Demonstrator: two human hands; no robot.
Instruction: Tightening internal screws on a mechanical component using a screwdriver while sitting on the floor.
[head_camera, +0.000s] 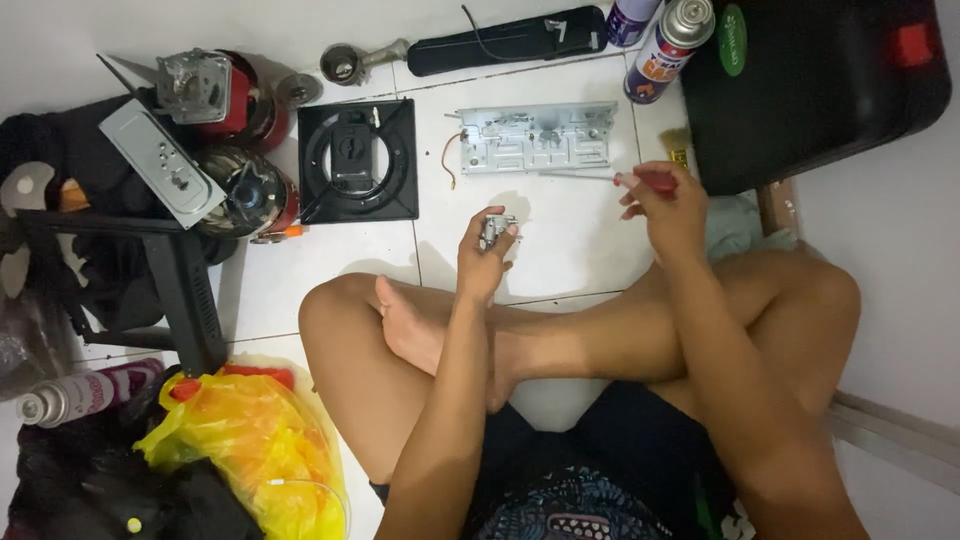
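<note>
Sitting cross-legged on the tiled floor (560, 250), the person pinches a small metal part (495, 230) in the left hand (487, 262); it looks light, stiff and hard, best held by its edges. The right hand (668, 210) grips a red-handled screwdriver (640, 180). Two spray cans (668, 45) with blue, red and purple labels stand beside a black case (820, 90).

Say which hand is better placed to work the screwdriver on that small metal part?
Right. The right hand already grips the screwdriver, shaft pointing left toward the metal part. The left hand is occupied holding that part up, so it likely serves best as the steadying hand.
</note>
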